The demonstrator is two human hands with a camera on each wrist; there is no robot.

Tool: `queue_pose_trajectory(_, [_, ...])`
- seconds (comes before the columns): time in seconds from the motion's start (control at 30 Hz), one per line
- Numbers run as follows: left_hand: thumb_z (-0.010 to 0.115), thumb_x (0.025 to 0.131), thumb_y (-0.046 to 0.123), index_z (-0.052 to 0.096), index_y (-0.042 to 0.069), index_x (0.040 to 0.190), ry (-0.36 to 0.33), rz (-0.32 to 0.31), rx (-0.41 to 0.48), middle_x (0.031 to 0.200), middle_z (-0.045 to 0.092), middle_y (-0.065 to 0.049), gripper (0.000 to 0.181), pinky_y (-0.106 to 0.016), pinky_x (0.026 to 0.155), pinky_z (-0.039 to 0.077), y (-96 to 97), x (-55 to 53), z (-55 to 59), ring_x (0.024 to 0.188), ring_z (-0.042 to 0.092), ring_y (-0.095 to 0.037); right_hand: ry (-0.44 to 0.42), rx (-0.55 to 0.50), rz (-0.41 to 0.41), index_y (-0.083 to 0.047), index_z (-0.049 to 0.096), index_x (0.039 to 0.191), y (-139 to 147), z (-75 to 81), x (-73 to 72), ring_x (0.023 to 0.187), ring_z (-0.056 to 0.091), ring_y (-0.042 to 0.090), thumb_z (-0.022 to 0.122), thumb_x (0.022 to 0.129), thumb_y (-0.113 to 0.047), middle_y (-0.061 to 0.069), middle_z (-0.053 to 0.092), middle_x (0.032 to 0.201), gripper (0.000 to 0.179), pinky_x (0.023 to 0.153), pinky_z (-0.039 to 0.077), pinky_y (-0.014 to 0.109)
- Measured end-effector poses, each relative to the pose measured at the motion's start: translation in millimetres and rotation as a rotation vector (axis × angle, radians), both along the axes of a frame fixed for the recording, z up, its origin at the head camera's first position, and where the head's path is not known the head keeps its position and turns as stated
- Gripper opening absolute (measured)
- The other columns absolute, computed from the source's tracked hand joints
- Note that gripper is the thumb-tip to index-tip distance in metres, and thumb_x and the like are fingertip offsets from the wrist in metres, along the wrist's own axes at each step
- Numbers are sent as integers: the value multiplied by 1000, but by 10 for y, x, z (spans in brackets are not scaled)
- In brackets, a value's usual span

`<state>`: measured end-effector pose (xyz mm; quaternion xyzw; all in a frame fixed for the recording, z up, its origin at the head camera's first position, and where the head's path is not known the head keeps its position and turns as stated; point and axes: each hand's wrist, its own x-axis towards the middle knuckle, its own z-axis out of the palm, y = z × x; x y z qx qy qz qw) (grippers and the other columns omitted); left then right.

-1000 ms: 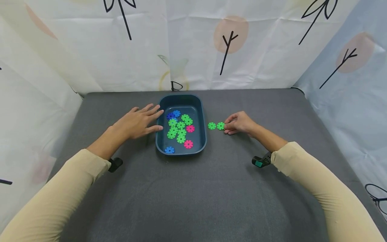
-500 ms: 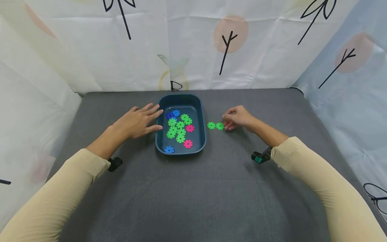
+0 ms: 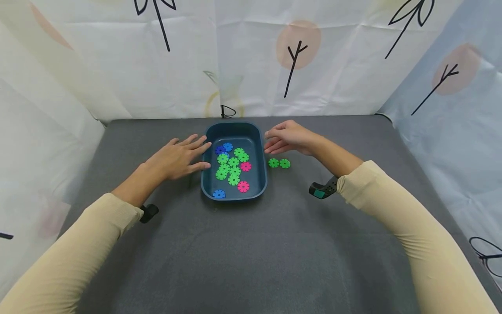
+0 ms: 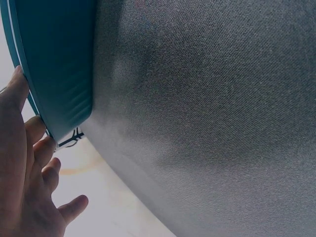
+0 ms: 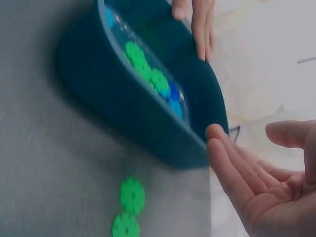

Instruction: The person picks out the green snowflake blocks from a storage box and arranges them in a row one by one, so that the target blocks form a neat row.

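Note:
A dark blue tray stands on the grey table, with several notched plastic discs inside: green, pink and blue. My left hand rests its spread fingertips on the tray's left rim; the left wrist view shows those fingers against the rim. Beside the tray's right wall hovers my right hand, holding nothing, thumb apart from the fingers in the right wrist view. Below it, two green discs lie side by side on the table, right of the tray.
A patterned white cloth hangs behind the table's back edge, and more cloth hangs at both sides. The grey table cloth stretches in front of the tray. A black wrist device sits on my right wrist.
My right hand has let go of the right-hand green disc, lifted, and moved left and away from me to the tray's right rim. My left hand stays on the rim.

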<state>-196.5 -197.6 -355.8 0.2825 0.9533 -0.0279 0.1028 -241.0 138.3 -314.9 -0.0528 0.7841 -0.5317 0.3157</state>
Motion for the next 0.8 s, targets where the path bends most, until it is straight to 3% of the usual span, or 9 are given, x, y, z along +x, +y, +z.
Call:
queue_pose_trajectory(0.33, [44, 102, 56, 25, 11, 159, -10, 0, 3, 164, 19, -15, 74, -65, 114, 21, -9, 0, 7, 151, 15, -36, -161, -4, 103, 6, 46, 142, -451, -105, 87, 118, 62, 38, 54, 105, -22, 29, 61, 129, 47, 99, 49, 46])
queue_pose_trajectory(0.6, [45, 102, 55, 26, 12, 159, -11, 5, 9, 164, 19, -15, 74, -65, 113, 21, -13, 9, 8, 151, 16, -36, -214, 85, 212, 0, 42, 147, -744, -263, 172, 111, 66, 37, 53, 104, -27, 29, 64, 123, 52, 93, 54, 44])
queue_pose_trajectory(0.8, [45, 102, 55, 27, 11, 158, -4, -2, 8, 164, 19, -15, 74, -65, 113, 22, -5, 0, -2, 151, 16, -36, -201, 138, 207, 0, 44, 144, -814, -295, 250, 107, 68, 38, 55, 103, -28, 30, 66, 118, 51, 92, 54, 44])
